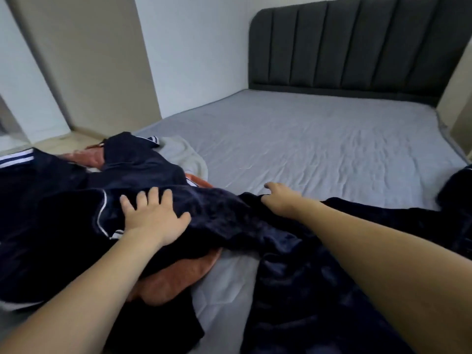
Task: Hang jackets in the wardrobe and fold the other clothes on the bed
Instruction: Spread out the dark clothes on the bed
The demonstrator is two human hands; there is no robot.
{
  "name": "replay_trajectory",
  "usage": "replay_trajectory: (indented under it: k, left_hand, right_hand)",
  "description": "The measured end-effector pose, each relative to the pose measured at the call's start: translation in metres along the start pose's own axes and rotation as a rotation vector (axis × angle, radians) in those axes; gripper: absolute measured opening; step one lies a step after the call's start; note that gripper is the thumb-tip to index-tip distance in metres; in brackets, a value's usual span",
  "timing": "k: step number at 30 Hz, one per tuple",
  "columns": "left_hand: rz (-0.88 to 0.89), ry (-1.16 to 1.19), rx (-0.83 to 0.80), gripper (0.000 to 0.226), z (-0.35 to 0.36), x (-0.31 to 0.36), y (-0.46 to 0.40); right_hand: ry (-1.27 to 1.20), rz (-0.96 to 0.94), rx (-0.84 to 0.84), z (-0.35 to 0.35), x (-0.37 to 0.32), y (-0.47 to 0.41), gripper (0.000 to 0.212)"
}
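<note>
A heap of dark navy clothes (76, 200) with white piping and white stripes covers the near left of the bed (319, 139). My left hand (153, 215) lies flat on the navy fabric, fingers spread. A navy velvety garment (293, 290) stretches across the near edge toward the right. My right hand (281, 198) pinches the upper edge of this garment, fingers curled into the cloth. An orange garment (178, 277) pokes out from under the navy heap, and a white one (184, 154) lies behind it.
The grey sheet runs bare to the dark padded headboard (357, 47) at the far end. A beige wardrobe panel (89, 60) stands at the left beside a white wall. More dark fabric (457, 190) lies at the right edge.
</note>
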State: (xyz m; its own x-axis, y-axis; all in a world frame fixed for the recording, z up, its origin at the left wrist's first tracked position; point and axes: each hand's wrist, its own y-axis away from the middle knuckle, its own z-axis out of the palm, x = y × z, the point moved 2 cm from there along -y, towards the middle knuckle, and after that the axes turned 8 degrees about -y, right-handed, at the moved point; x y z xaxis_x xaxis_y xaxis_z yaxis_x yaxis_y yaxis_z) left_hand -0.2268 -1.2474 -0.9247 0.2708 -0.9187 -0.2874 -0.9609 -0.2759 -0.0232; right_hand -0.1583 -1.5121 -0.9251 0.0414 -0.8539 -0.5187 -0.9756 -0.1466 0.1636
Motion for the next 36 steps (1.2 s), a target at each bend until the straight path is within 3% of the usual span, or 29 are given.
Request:
replay_trajectory:
  k: [2, 4, 6, 9, 11, 12, 15, 18, 20, 22, 26, 29, 33, 36]
  left_hand:
    - [-0.099, 0.107, -0.071, 0.083, 0.006, -0.05, -0.003]
    - [-0.081, 0.176, -0.093, 0.075, 0.009, -0.085, -0.002]
    - [-0.074, 0.23, -0.107, 0.064, 0.004, -0.109, -0.009]
    - [-0.061, 0.45, -0.184, 0.043, -0.004, -0.132, -0.022]
    - [-0.049, 0.588, -0.205, 0.034, -0.004, -0.139, -0.028]
    - [-0.086, 0.646, -0.197, 0.036, -0.002, -0.144, -0.03]
    - [-0.098, 0.474, -0.038, 0.048, -0.001, -0.159, -0.035]
    - [-0.076, 0.252, -0.155, 0.056, 0.003, -0.16, -0.045]
    - [-0.065, 0.139, -0.176, 0.036, -0.002, -0.154, -0.052]
    - [-0.059, 0.157, -0.139, 0.034, -0.018, -0.143, -0.057]
    - [-0.045, 0.604, 0.029, 0.035, -0.082, -0.104, -0.061]
    - [0.069, 1.096, -0.324, 0.016, -0.134, -0.048, -0.046]
    - [0.211, 1.094, -0.487, 0.028, -0.191, 0.055, -0.029]
    - [0.291, 1.12, -0.555, 0.022, -0.216, 0.153, -0.016]
  right_hand:
    - [-0.122, -0.151, -0.022, 0.033, -0.061, -0.006, 0.057]
    - [-0.197, -0.187, -0.284, 0.071, -0.109, -0.005, 0.077]
    - [0.012, -0.084, -0.549, 0.099, -0.139, -0.002, 0.11]
    - [0.412, -0.101, -0.448, 0.113, -0.156, 0.003, 0.129]
    - [0.407, -0.193, -0.328, 0.111, -0.157, 0.007, 0.117]
    - [0.371, -0.263, -0.266, 0.107, -0.156, 0.008, 0.1]
    - [0.381, -0.445, -0.166, 0.09, -0.154, 0.013, 0.049]
    - [0.415, -0.509, -0.128, 0.084, -0.153, 0.016, 0.022]
    - [0.352, -0.473, -0.076, 0.081, -0.15, 0.018, 0.02]
    - [0.212, -0.415, -0.041, 0.075, -0.144, 0.023, 0.022]
    - [-0.092, -0.349, 0.075, 0.052, -0.114, 0.033, 0.028]
    - [-0.226, -0.239, 0.169, 0.022, -0.072, 0.039, 0.016]
    - [-0.514, -0.036, 0.123, -0.016, 0.009, 0.068, 0.02]
    - [-0.714, 0.14, -0.036, -0.033, 0.085, 0.104, 0.017]
